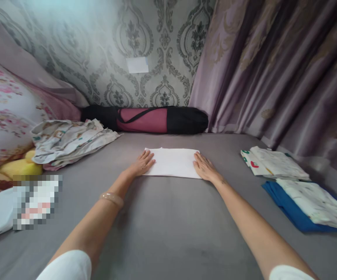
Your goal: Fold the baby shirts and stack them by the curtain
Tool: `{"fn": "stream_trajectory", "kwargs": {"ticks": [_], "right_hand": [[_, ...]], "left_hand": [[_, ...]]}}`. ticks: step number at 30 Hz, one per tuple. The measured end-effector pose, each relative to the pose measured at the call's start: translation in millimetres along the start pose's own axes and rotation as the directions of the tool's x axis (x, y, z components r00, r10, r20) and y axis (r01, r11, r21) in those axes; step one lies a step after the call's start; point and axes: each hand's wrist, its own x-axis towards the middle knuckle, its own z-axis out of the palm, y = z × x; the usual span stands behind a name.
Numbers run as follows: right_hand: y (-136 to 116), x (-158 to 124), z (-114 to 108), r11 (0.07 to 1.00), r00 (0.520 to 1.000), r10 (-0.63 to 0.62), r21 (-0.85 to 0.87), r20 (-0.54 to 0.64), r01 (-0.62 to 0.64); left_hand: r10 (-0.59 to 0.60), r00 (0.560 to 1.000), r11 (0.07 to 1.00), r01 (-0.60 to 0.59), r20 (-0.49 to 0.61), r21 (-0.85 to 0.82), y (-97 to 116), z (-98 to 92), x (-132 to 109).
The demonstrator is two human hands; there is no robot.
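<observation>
1. We lean over a grey bed [168,233]. Patterned wallpaper [98,46] rises behind its far edge, and a purple curtain [273,70] hangs along its right edge.
2. A black-and-pink bag [156,119] lies along the far edge. A clothes pile [69,140] sits near the far left corner, and folded clothes [276,163] lie by the right edge.
3. A folded white cloth [172,162] lies flat mid-bed, towards the far edge.
4. Our left hand [141,164] rests flat on its left end and our right hand [205,167] on its right end, fingers stretched out, clasping nothing.
</observation>
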Motion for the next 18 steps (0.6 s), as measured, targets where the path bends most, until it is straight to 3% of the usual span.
{"fn": "stream_trajectory", "kwargs": {"ticks": [2, 4, 6, 9, 14, 18], "right_hand": [[-5.1, 1.9, -3.0, 1.0, 0.999, 0.029, 0.011, -0.026, -0.028], [-16.7, 5.4, -6.6, 0.999, 0.994, 0.048, 0.011, -0.098, -0.047], [-31.6, 9.7, -9.2, 1.0, 0.986, 0.022, 0.001, -0.168, -0.022], [-49.4, 15.0, -7.2, 0.999, 0.983, -0.033, -0.019, -0.182, 0.03], [-51.6, 19.1, 8.9, 0.999, 0.995, 0.044, -0.017, -0.089, -0.045], [-47.5, 20.8, 17.0, 0.998, 0.994, 0.043, -0.029, -0.098, -0.046]], "left_hand": [[-0.072, 0.997, 0.997, 0.071, 0.019, 0.033, 10.8, -9.1, -1.8], [-0.133, 0.988, 0.987, 0.139, -0.081, 0.079, 32.9, -18.7, -1.8], [-0.119, 0.975, 0.986, 0.138, -0.186, 0.096, 57.7, -24.9, 0.7], [-0.112, 0.973, 0.984, 0.136, -0.203, 0.112, 79.7, -22.9, 7.4], [-0.253, 0.964, 0.965, 0.258, -0.083, 0.052, 72.8, -5.2, 13.1], [-0.268, 0.962, 0.963, 0.268, -0.05, -0.002, 68.1, -0.5, 12.8]]}}
